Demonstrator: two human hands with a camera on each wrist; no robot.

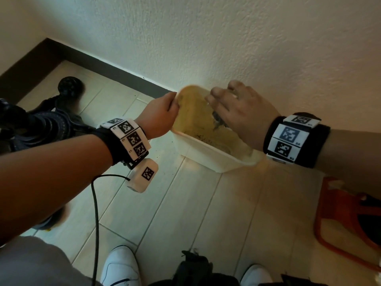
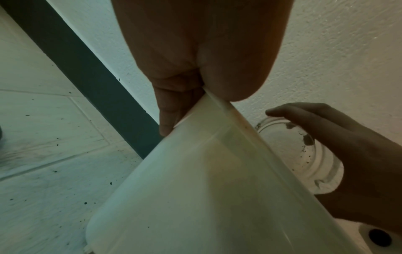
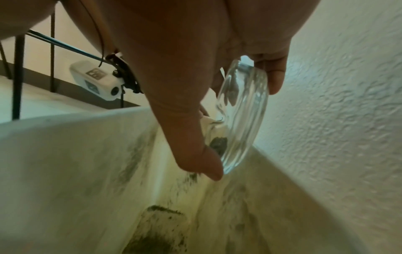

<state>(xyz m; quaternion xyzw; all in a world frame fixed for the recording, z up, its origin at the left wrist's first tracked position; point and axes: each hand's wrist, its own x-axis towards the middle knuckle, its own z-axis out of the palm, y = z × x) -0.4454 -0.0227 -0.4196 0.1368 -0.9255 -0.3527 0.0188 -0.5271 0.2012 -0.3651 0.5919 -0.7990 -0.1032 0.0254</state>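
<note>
A white plastic bin (image 1: 208,153) stands on the floor against the wall, tilted, its inside smeared with dark ash. My left hand (image 1: 162,112) pinches the bin's rim (image 2: 219,101) between thumb and fingers. My right hand (image 1: 237,112) holds a clear glass ashtray (image 3: 243,118) on edge over the bin's mouth, thumb on one side and fingers on the other. Dark ash clumps stick inside the ashtray (image 2: 304,151). More ash lies at the bin's bottom (image 3: 156,237).
A textured white wall (image 1: 226,38) with a dark baseboard (image 1: 103,67) runs behind the bin. An orange frame (image 1: 338,219) sits at the right on the tiled floor. A dark metal stand (image 1: 51,116) is at left. My white shoes (image 1: 121,267) are below.
</note>
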